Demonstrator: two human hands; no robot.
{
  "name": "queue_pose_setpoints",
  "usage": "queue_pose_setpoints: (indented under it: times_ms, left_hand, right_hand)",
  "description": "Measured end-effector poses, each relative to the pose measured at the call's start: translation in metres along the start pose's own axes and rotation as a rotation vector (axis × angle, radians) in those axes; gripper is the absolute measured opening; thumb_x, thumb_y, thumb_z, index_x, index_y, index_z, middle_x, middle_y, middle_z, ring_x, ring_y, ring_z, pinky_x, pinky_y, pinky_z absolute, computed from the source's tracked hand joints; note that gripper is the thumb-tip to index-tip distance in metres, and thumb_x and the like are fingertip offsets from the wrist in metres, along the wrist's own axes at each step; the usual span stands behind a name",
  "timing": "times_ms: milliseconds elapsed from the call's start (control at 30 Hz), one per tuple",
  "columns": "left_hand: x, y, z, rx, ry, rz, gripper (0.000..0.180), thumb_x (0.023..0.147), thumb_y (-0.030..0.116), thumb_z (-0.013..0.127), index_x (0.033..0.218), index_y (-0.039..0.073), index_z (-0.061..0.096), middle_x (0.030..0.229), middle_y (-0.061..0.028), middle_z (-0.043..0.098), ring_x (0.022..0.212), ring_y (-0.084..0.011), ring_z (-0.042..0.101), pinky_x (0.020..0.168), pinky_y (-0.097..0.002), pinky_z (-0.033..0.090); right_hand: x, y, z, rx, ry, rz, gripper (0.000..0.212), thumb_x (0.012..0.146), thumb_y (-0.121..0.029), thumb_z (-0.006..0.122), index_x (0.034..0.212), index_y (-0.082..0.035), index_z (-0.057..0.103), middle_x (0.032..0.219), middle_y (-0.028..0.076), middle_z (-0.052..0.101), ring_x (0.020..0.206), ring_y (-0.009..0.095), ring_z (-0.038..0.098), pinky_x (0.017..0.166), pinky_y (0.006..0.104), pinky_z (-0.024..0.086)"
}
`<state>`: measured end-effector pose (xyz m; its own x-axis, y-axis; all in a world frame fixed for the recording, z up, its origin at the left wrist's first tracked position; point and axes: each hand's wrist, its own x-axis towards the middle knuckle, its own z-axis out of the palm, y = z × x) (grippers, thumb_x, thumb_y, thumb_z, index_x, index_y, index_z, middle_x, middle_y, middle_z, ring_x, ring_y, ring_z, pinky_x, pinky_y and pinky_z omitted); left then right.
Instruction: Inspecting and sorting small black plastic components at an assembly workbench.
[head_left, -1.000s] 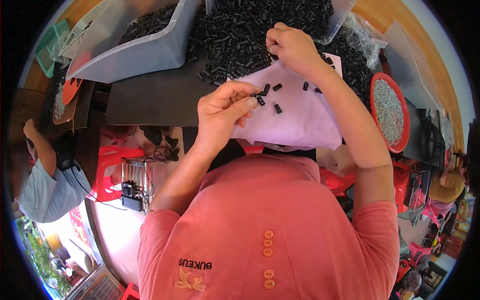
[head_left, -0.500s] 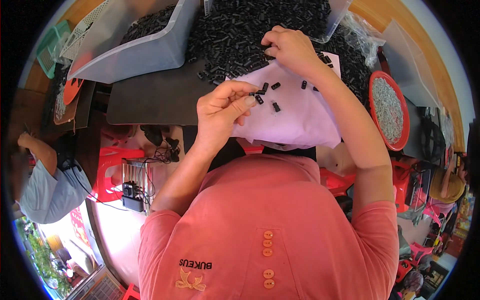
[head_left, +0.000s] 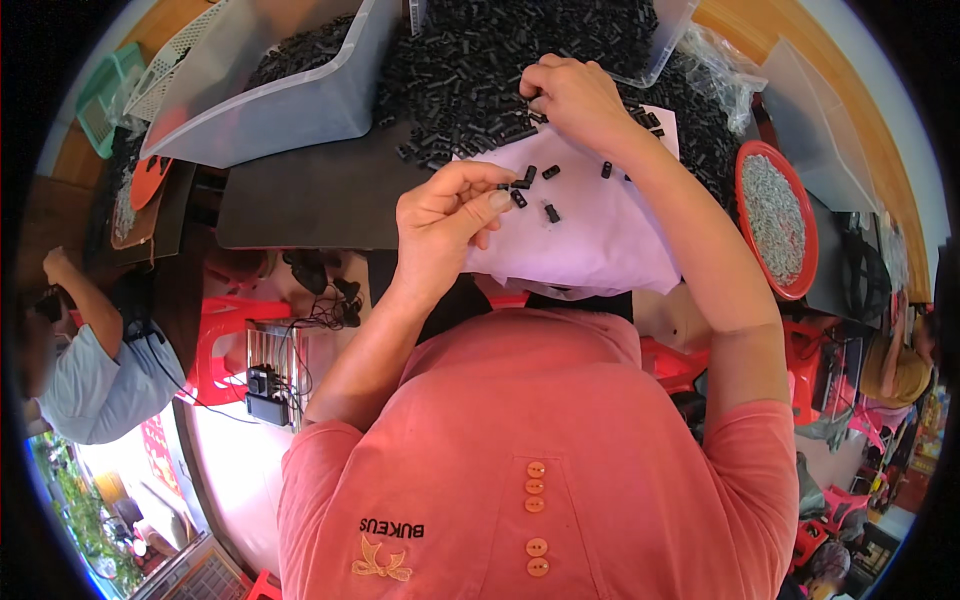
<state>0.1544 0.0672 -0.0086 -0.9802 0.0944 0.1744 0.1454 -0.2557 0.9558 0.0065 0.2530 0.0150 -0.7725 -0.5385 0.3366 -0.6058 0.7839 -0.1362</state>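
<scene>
My left hand (head_left: 445,225) pinches a small black plastic piece (head_left: 505,187) between thumb and forefinger, above a pale pink cloth (head_left: 520,248). Several more small black pieces lie scattered on that cloth, among them a two-holed piece (head_left: 551,172) and another (head_left: 552,212) nearer me. At the near edge of a large heap of black plastic pieces (head_left: 470,70), my right hand (head_left: 575,95) reaches down with its fingers curled together. Its fingertips are turned away, so whatever they hold is hidden.
A grey translucent bin (head_left: 270,125) with black pieces stands left on the dark table (head_left: 300,205). To the right are a red basin (head_left: 742,190) of small silvery parts, a clear plastic bag (head_left: 720,75) and a clear bin (head_left: 815,125). Another person (head_left: 110,370) sits at far left.
Both my hands keep almost the same place and grip. At far left, the other person's arm has shifted slightly.
</scene>
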Motion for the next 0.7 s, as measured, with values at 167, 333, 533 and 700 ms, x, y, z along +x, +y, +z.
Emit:
queue_pose_setpoints:
  times_ms: [167,333,533,700]
  left_hand:
    - [-0.001,-0.001,0.001,-0.001,0.004,0.003,0.015,0.090,0.001,0.064,0.104,0.000,0.068,0.078,-0.0015,0.065,0.064,-0.0043,0.055,0.049,-0.0174,0.041]
    - [-0.001,-0.002,0.001,-0.011,0.009,0.001,0.014,0.090,0.001,0.064,0.103,0.000,0.068,0.079,-0.0020,0.065,0.064,-0.0045,0.055,0.049,-0.0174,0.041]
    - [-0.001,0.001,0.002,0.002,0.005,-0.006,0.015,0.090,0.000,0.064,0.103,0.000,0.068,0.079,-0.0020,0.064,0.064,-0.0046,0.055,0.049,-0.0173,0.041]
    - [-0.001,0.001,0.002,-0.003,0.005,-0.002,0.015,0.090,0.000,0.064,0.104,0.000,0.068,0.080,-0.0019,0.064,0.065,-0.0047,0.055,0.049,-0.0174,0.041]
  right_hand:
    - [-0.002,0.006,-0.004,0.120,-0.001,0.039,0.009,0.078,-0.010,0.064,0.087,-0.008,0.066,0.088,0.006,0.063,0.083,0.027,0.064,0.071,0.0382,0.049]
    - [-0.005,0.005,-0.007,0.131,-0.032,0.034,0.011,0.078,-0.010,0.065,0.088,-0.007,0.067,0.089,0.006,0.064,0.083,0.027,0.065,0.072,0.0381,0.050]
    - [-0.001,0.000,-0.003,0.009,-0.059,0.035,0.012,0.077,-0.009,0.065,0.089,-0.007,0.067,0.092,0.006,0.065,0.088,0.027,0.064,0.076,0.0403,0.048]
    - [-0.002,-0.007,0.001,-0.210,-0.014,-0.090,0.009,0.077,-0.006,0.063,0.086,-0.007,0.065,0.092,0.007,0.065,0.093,0.027,0.063,0.081,0.0428,0.044]
